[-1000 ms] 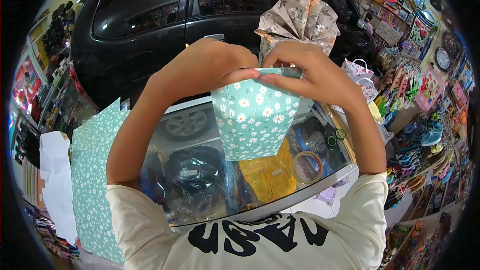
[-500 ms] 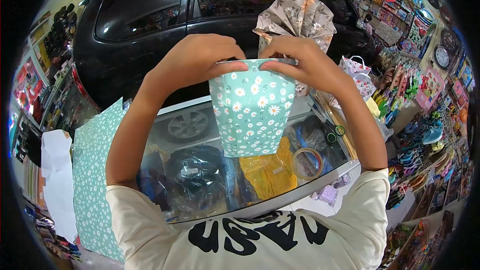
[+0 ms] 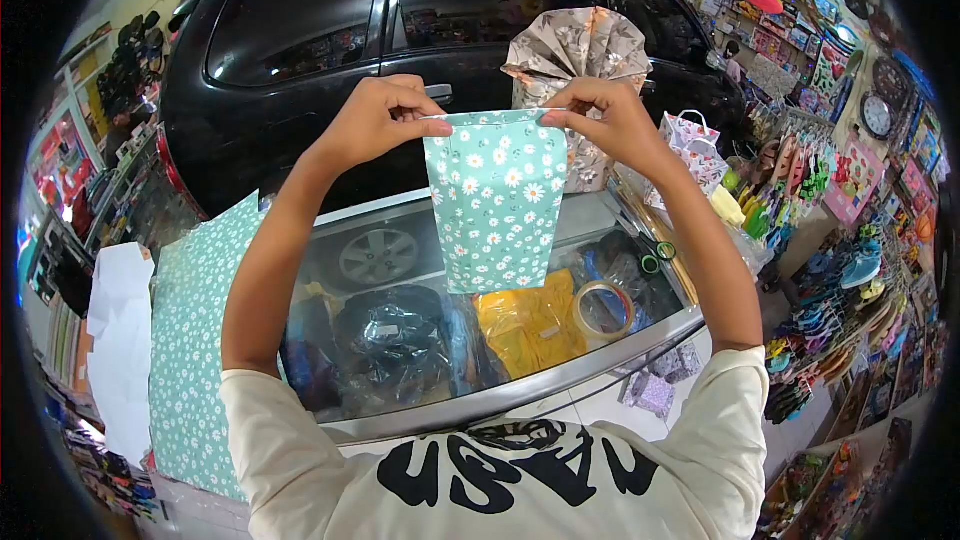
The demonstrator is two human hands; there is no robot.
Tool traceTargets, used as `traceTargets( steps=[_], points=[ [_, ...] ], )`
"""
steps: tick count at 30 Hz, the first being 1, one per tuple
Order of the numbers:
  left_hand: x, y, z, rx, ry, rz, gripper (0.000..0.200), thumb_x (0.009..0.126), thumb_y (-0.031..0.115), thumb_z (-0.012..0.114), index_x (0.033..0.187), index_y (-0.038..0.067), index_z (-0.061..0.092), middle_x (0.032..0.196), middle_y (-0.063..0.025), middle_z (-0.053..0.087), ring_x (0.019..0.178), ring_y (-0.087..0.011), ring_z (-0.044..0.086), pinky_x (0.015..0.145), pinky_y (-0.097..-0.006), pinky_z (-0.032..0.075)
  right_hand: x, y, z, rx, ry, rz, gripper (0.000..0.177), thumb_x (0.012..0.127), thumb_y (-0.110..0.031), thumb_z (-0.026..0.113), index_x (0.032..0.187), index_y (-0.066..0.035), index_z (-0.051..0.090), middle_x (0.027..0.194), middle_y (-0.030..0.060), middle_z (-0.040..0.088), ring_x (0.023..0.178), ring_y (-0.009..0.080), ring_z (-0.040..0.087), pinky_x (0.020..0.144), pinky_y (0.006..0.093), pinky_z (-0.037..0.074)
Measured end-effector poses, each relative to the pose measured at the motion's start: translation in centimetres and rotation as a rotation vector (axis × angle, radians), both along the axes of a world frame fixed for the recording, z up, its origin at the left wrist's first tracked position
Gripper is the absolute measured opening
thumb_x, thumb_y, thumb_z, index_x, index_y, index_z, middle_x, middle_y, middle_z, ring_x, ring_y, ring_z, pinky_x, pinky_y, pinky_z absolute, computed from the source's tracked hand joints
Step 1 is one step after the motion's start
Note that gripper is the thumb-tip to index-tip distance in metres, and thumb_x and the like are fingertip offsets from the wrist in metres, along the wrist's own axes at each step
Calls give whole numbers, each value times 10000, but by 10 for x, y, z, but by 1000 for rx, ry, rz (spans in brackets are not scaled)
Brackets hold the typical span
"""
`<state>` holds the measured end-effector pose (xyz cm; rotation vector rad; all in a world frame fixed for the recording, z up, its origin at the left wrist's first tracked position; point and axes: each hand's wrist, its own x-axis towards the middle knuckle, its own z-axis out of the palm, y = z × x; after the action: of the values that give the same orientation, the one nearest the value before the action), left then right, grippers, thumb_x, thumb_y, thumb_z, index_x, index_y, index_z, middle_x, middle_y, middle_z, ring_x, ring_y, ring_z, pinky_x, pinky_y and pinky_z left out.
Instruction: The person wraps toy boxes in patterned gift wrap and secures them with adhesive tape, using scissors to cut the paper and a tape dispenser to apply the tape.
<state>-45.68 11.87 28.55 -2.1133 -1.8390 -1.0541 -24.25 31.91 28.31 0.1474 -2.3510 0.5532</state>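
Observation:
A mint-green paper bag with white daisies (image 3: pixel 497 205) stands upright over the glass counter, its top edge pulled straight. My left hand (image 3: pixel 385 122) pinches the top left corner between thumb and fingers. At the top right corner my right hand (image 3: pixel 602 120) grips in the same way. Behind the bag is a grey floral wrapped package (image 3: pixel 590 55) with a pleated fan top. A sheet of the same daisy paper (image 3: pixel 200 340) lies to the left, beside a white sheet (image 3: pixel 118 340).
On the glass counter (image 3: pixel 540 402) are a roll of tape (image 3: pixel 604 309) and green-handled scissors (image 3: pixel 657 257). Plastic-packed clothes, one yellow (image 3: pixel 530 325), show through the glass. A black car (image 3: pixel 300 110) is parked behind. Small gift bags (image 3: pixel 692 152) and hanging goods are at the right.
My hands have moved apart from the middle of the bag's top edge to its corners. The top now looks flatter and straighter.

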Motion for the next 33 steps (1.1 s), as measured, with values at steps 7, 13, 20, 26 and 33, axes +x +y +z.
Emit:
traceTargets(
  steps=[7,13,20,26,33],
  points=[
    [3,-1,-7,50,-154,-24,174,765,173,726,912,79,722,656,36,508,619,-51,424,576,-211,355,-3,1,-7,-93,39,34,113,787,-132,698,835,-29,694,758,20,652,666,66,533,603,227,426],
    [10,-12,-11,268,-251,-37,299,850,175,629,1141,102,618,901,33,597,787,-38,513,704,-189,416,35,-15,-23,-209,120,-18,319,844,-217,634,1129,-86,580,1101,35,581,897,111,559,725,254,455],
    [53,-71,-15,693,-8,221,239,805,144,664,1033,89,620,967,-11,618,898,-113,569,808,-259,426,142,-71,-174,122,-306,-431,377,793,-252,675,1096,-56,568,1187,115,502,1096,285,486,915,406,387],
    [108,-104,-29,744,-23,214,122,763,95,662,878,73,630,895,-30,614,853,-148,587,800,-277,417,152,-99,-207,79,-271,-566,242,800,-187,636,990,-64,549,1189,102,469,1187,301,405,1018,528,239],
    [255,-159,-169,313,-129,131,569,660,65,755,1183,75,531,1218,-99,539,1130,-258,508,944,-340,402,210,-169,-191,-100,-89,-207,142,879,-145,558,993,-87,499,1038,71,543,1048,246,475,972,384,228]
  ],
)
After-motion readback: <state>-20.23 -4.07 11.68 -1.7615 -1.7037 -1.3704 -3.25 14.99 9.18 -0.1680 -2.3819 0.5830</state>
